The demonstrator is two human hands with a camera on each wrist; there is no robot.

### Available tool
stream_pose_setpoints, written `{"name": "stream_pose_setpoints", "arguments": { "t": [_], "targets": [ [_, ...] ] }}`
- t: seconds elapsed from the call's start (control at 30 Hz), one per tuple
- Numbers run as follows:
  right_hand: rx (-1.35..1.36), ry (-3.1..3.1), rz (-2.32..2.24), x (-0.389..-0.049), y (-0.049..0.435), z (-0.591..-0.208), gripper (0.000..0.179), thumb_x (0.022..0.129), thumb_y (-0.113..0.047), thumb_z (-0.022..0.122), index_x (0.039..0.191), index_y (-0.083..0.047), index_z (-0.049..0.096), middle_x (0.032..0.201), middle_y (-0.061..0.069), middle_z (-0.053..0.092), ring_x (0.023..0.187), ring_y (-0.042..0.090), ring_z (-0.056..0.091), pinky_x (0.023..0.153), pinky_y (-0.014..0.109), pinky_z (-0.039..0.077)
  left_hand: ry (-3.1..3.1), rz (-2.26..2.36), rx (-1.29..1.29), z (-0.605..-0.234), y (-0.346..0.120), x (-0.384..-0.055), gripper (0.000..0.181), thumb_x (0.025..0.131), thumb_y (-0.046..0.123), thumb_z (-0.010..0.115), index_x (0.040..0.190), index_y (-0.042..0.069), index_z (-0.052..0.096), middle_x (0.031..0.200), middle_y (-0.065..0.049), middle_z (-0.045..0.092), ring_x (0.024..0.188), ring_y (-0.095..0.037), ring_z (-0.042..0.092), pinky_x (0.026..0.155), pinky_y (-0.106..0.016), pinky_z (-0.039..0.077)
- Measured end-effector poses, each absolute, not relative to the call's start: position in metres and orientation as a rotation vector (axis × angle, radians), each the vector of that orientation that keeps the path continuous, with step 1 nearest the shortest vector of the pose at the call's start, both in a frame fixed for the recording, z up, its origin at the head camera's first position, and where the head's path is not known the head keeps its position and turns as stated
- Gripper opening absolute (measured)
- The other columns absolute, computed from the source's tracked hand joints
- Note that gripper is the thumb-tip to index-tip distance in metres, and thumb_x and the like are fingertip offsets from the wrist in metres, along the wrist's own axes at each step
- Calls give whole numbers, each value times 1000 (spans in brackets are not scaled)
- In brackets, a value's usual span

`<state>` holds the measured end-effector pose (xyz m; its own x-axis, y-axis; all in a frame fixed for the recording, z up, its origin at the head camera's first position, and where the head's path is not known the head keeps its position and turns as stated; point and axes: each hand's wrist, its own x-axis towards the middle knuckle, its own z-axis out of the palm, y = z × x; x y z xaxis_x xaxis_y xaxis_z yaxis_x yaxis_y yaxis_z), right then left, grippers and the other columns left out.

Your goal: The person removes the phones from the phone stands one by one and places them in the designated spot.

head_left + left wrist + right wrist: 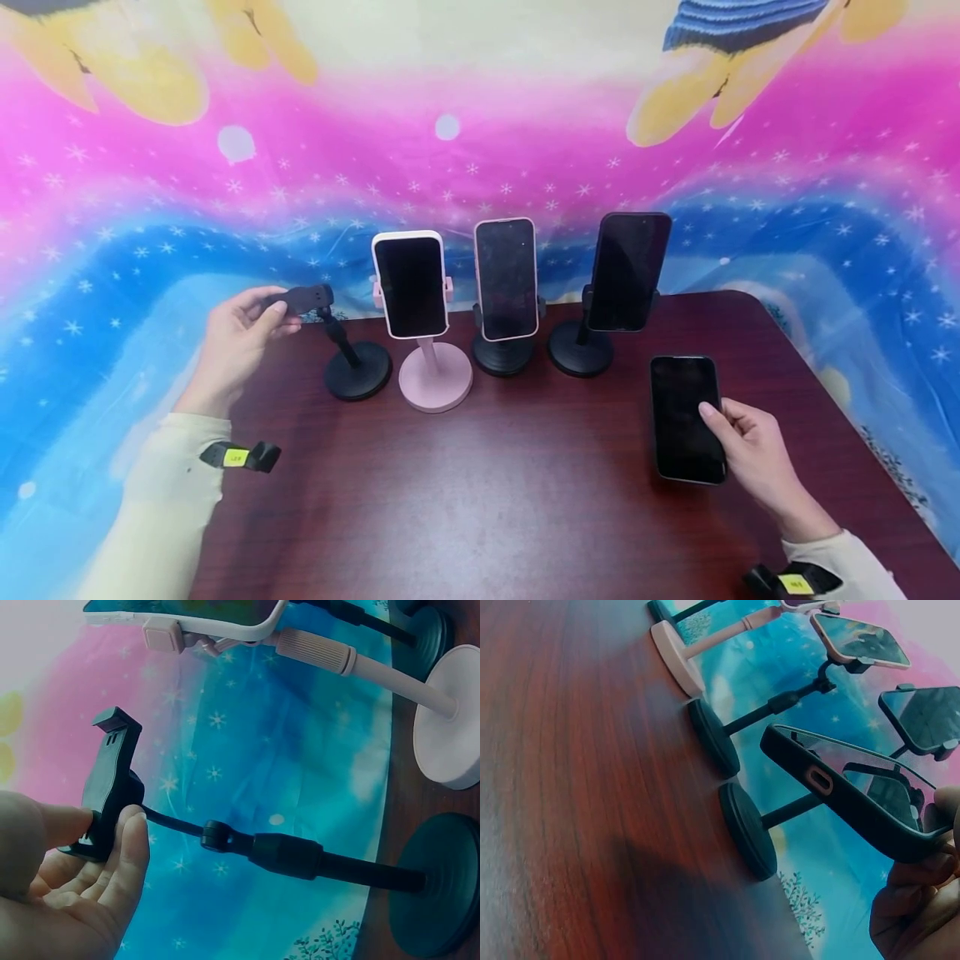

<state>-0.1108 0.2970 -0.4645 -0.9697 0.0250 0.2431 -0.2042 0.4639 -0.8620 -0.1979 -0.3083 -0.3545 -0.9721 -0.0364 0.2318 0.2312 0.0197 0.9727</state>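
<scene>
At the left, my left hand (240,340) pinches the end of the black clamp (112,776) of a phone stand (358,372). No phone sits in this clamp, and the stand's round base rests on the table. Thumb and fingers lie on either side of the clamp's lower end in the left wrist view. On the right, my right hand (761,454) grips a black phone (678,421) by its right edge, thumb over the dark screen. A charging port opening (820,779) shows in the phone case's near end in the right wrist view.
Beside the bare clamp, a pink stand (437,379) holds a white-cased phone (410,285). Further right, black stands hold a pink-edged phone (507,279) and a black phone (628,271). They stand along the back of the dark red table (480,500), before a patterned cloth (480,175).
</scene>
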Motion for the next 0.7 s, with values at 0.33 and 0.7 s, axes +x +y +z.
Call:
{"name": "stream_pose_setpoints", "arguments": {
  "t": [0.33, 0.7],
  "targets": [
    [127, -2535, 1491, -107, 314, -469, 23, 105, -7, 52, 97, -6, 73, 67, -16, 71, 58, 1, 66, 54, 19, 52, -2135, -1994, -179, -352, -307, -197, 18, 102, 2, 56, 110, 12, 67, 98, 9, 74, 78, -4, 73, 75, -17, 60],
    [73, -2563, 1417, -103, 327, -477, 22, 104, -9, 54, 91, -4, 70, 52, -12, 52, 46, 3, 45, 46, 26, 35, -2156, -1751, -7, -345, -307, -190, 25, 101, 4, 56, 109, 24, 68, 103, 20, 70, 83, 4, 68, 76, -7, 55]
  ]
}}
